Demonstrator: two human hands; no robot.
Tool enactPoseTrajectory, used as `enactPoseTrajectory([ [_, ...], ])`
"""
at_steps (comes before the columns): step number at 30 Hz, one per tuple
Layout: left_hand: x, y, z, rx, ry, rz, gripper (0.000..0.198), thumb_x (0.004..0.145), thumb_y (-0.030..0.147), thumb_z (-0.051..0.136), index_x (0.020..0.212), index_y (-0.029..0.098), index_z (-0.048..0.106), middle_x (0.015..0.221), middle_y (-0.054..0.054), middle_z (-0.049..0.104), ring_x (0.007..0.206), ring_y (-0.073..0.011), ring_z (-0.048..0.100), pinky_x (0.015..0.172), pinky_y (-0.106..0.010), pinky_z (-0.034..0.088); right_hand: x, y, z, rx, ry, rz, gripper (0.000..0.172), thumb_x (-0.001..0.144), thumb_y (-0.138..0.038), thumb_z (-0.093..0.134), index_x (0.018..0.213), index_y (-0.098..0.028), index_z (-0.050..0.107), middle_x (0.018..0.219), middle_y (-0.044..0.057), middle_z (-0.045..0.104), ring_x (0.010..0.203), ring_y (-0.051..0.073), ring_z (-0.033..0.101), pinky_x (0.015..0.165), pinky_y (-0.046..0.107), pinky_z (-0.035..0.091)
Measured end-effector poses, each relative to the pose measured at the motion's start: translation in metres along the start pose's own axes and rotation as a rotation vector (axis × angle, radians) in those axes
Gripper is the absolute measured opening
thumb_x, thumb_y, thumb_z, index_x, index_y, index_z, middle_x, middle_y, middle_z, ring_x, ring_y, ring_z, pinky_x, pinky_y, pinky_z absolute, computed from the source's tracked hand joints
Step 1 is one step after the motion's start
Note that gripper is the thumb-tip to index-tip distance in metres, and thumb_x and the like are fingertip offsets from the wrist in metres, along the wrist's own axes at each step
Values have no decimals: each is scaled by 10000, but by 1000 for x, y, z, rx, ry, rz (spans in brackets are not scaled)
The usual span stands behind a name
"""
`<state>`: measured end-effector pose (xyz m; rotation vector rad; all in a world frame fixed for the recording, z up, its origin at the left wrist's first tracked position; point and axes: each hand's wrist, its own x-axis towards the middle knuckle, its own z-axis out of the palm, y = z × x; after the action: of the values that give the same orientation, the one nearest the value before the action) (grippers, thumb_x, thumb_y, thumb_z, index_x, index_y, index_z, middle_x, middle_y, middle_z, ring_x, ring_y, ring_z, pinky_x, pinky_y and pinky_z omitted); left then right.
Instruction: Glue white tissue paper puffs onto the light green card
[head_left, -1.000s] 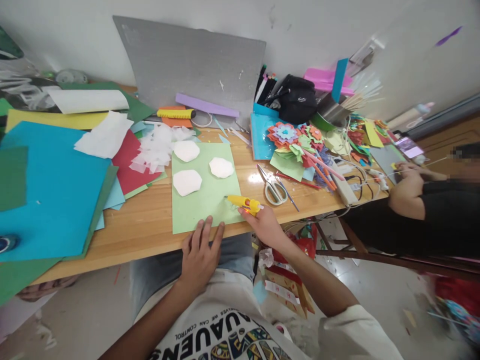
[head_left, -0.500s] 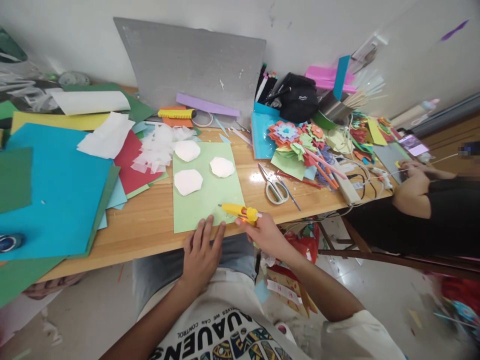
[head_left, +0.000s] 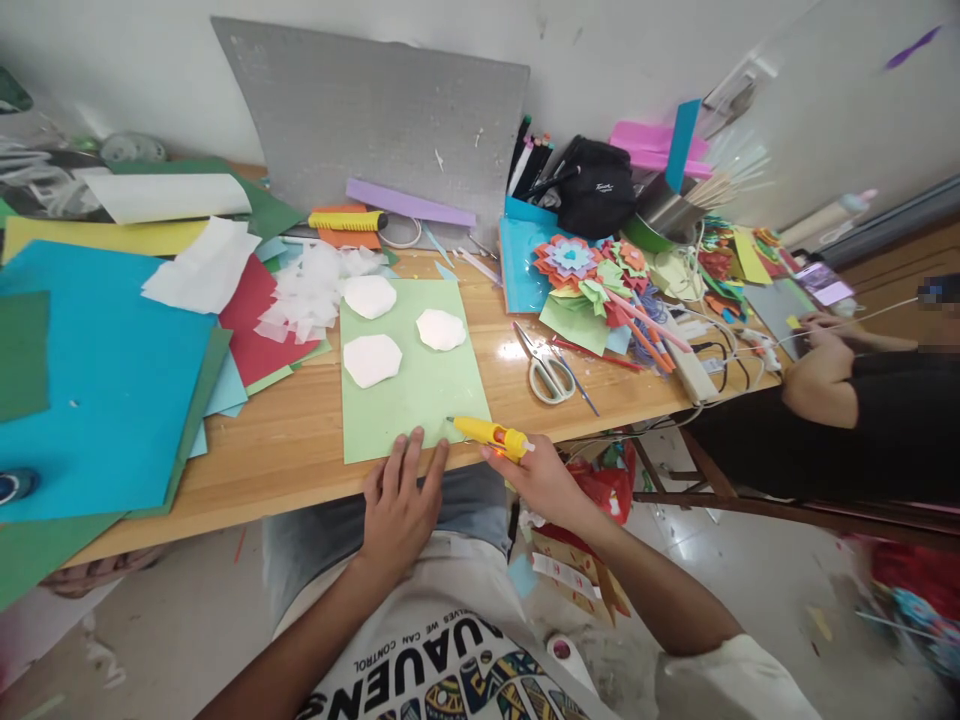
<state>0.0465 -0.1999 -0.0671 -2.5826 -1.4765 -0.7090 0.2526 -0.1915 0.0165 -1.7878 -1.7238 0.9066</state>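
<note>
A light green sheet of paper [head_left: 397, 410] lies flat at the table's front edge. Several rounded white pieces are on its upper half, among them a white paper piece [head_left: 373, 361] at left and another white piece [head_left: 441, 330] at right. My right hand [head_left: 541, 480] is closed around a yellow hot glue gun [head_left: 491, 437]; its nozzle points left over the sheet's lower right part, and an orange light glows on it. Fingers spread, my left hand [head_left: 405, 500] rests its fingertips on the sheet's bottom edge, left of the nozzle.
Scissors [head_left: 551, 378] lie right of the sheet, near paper flowers [head_left: 570, 262] and a power strip [head_left: 694, 375]. Blue card [head_left: 112, 370] and crumpled white tissue [head_left: 300, 290] lie left. A grey board [head_left: 390, 120] leans behind. Another person's arm [head_left: 821, 380] is at far right.
The glue gun in my right hand has moved slightly right and down, its nozzle drawn back toward the sheet's right edge. My left hand stays at the bottom edge. The view has shifted a little.
</note>
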Motion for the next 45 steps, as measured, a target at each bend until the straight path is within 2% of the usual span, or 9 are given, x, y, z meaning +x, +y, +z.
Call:
enactPoseTrajectory([
  [7,0,0,-1,11,-8,-1,595,913,258,578,1493,287,446,1524,-127,455,1344,-312,497,1086,-445,254,6,-8,7,44,8,51,332,913,-498,552,803,-193,627,606,11,592,622,178,559,569,262,416],
  [11,1,0,-2,2,-12,-1,595,916,249,575,1495,284,443,1526,-131,450,1337,-318,504,1072,-446,261,6,-7,10,38,10,45,329,921,-473,544,832,-179,663,741,50,673,690,189,590,640,277,447],
  [13,1,0,-1,-1,-9,-4,606,917,244,574,1503,283,428,1534,-131,437,1338,-320,502,1072,-449,257,5,-3,10,37,12,40,336,924,-465,540,835,-169,670,779,52,686,696,184,588,666,279,448],
  [19,-2,0,4,7,-10,-3,610,916,260,583,1505,284,425,1543,-120,427,1356,-326,478,1064,-455,261,-5,8,6,-14,21,13,330,928,-449,540,799,-165,647,685,19,618,627,155,531,610,259,397],
  [26,2,1,0,-56,26,-18,599,899,231,609,1478,288,467,1514,-127,468,1344,-317,492,1070,-439,256,-14,16,0,41,61,68,353,914,-455,549,752,-151,627,640,7,584,592,130,477,584,247,385],
  [31,-1,0,3,-19,28,-7,605,905,239,603,1488,288,452,1530,-125,445,1340,-329,497,1068,-446,252,-16,14,-11,84,75,114,354,909,-469,552,820,-139,647,729,31,644,645,141,514,608,247,414],
  [37,-1,0,3,-5,13,-9,595,911,240,594,1487,291,454,1527,-124,449,1332,-330,505,1055,-450,263,-17,7,-15,79,83,171,352,891,-487,576,826,-148,644,617,11,592,616,153,508,564,245,397],
  [43,-1,0,3,-8,10,-5,607,910,258,596,1496,286,441,1536,-127,436,1345,-333,487,1065,-451,251,-12,11,-7,129,44,111,332,906,-452,572,940,-140,679,789,29,658,703,152,535,671,251,437],
  [45,-1,0,3,13,12,4,598,908,265,599,1489,279,454,1540,-128,431,1344,-331,487,1061,-449,259,-10,14,-6,133,46,97,334,906,-454,567,921,-140,680,798,27,653,705,149,529,680,251,434],
])
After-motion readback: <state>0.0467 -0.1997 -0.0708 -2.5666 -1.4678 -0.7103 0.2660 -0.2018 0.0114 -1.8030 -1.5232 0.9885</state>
